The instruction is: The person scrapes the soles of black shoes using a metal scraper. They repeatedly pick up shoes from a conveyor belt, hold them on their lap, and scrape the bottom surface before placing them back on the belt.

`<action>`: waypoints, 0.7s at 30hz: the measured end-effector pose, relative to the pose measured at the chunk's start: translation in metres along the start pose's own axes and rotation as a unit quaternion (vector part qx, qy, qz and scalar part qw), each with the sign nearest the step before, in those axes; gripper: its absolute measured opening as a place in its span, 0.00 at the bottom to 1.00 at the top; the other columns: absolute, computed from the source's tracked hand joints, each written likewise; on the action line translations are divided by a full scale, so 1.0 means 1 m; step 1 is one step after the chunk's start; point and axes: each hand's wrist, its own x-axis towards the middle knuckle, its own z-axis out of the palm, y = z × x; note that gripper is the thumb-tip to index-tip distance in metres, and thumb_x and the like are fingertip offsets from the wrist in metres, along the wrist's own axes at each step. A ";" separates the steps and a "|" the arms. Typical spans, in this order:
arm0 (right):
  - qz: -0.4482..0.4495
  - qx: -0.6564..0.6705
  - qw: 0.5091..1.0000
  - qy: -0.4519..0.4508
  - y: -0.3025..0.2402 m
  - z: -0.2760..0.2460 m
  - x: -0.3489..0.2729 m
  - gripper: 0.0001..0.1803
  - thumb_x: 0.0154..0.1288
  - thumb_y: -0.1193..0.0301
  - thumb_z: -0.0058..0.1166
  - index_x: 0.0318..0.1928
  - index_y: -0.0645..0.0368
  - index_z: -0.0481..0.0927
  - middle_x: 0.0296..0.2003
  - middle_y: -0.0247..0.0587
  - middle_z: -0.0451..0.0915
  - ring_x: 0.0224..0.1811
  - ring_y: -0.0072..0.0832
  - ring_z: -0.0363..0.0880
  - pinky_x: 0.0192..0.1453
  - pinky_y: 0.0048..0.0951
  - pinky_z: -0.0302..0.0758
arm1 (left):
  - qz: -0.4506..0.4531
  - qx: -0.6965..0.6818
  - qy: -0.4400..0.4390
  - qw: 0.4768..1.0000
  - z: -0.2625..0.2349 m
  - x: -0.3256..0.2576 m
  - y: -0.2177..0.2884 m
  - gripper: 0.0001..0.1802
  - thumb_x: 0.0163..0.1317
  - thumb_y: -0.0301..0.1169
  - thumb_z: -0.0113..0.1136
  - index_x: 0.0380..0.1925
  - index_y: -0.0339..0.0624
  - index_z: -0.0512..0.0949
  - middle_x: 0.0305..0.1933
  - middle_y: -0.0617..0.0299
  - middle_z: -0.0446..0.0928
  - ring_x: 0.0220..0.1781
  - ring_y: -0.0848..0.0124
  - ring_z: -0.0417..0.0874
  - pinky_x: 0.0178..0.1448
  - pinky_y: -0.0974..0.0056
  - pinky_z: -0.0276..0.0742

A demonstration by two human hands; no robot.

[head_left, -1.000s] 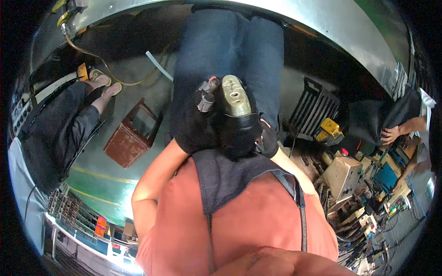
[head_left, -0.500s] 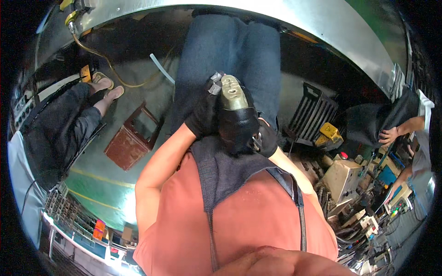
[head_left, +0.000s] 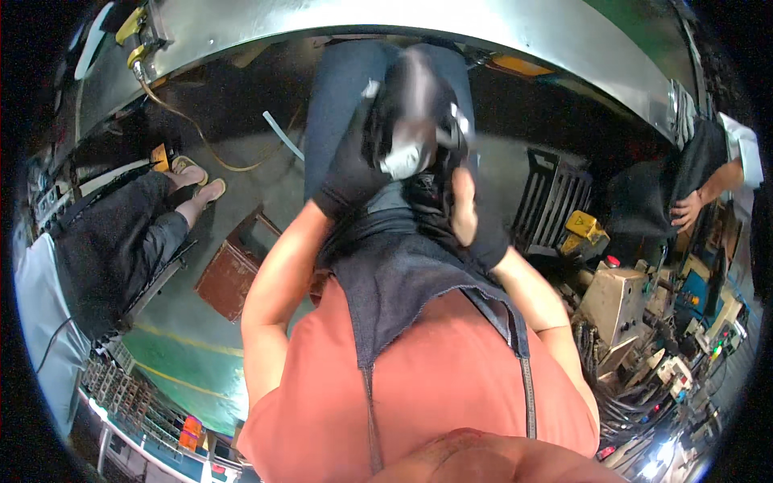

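In the head view, we see the left hand (head_left: 350,165) clamped on one side of a black shoe (head_left: 415,97), held above the lap (head_left: 330,105) near the metal bench (head_left: 338,18); the right hand (head_left: 487,233) lies along its other side, but blur hides whether it grips. We judge that smooth gloves and quick turning could let the shoe slip. Half a second ago its pale end (head_left: 405,163) faced the bench; now it faces the wearer.

2 gloved hands (head_left: 352,165), 1 dark shoe-like piece (head_left: 415,92) (blurred), 2 co-workers (head_left: 105,266), 2 sandals (head_left: 212,191), 1 brown stool (head_left: 229,283), 1 slatted rack (head_left: 541,185), 1 white tube (head_left: 282,134), 1 red button (head_left: 612,262).
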 end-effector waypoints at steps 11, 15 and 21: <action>0.172 0.274 0.924 -0.206 0.129 -0.020 0.114 0.36 0.72 0.43 0.31 0.43 0.67 0.78 0.32 0.48 0.83 0.28 0.30 0.82 0.38 0.30 0.80 | -0.272 -0.053 -0.019 0.961 -0.012 -0.012 -0.067 0.32 0.62 0.36 0.58 0.61 0.28 0.63 0.62 0.36 0.68 0.60 0.47 0.75 0.60 0.55 0.71; 0.196 0.256 0.915 -0.240 0.116 -0.033 0.117 0.35 0.72 0.44 0.32 0.42 0.64 0.80 0.35 0.43 0.84 0.33 0.29 0.82 0.41 0.27 0.78 | -0.050 0.239 0.130 0.961 0.035 -0.037 -0.083 0.35 0.62 0.38 0.59 0.64 0.29 0.60 0.65 0.36 0.64 0.68 0.48 0.65 0.69 0.56 0.61; 0.175 0.259 0.932 -0.184 0.127 0.010 0.084 0.29 0.71 0.46 0.41 0.45 0.59 0.81 0.39 0.36 0.82 0.36 0.25 0.81 0.44 0.30 0.77 | -0.164 -0.004 0.060 0.985 0.039 -0.016 -0.050 0.27 0.62 0.40 0.57 0.54 0.31 0.69 0.49 0.40 0.75 0.50 0.49 0.78 0.55 0.55 0.73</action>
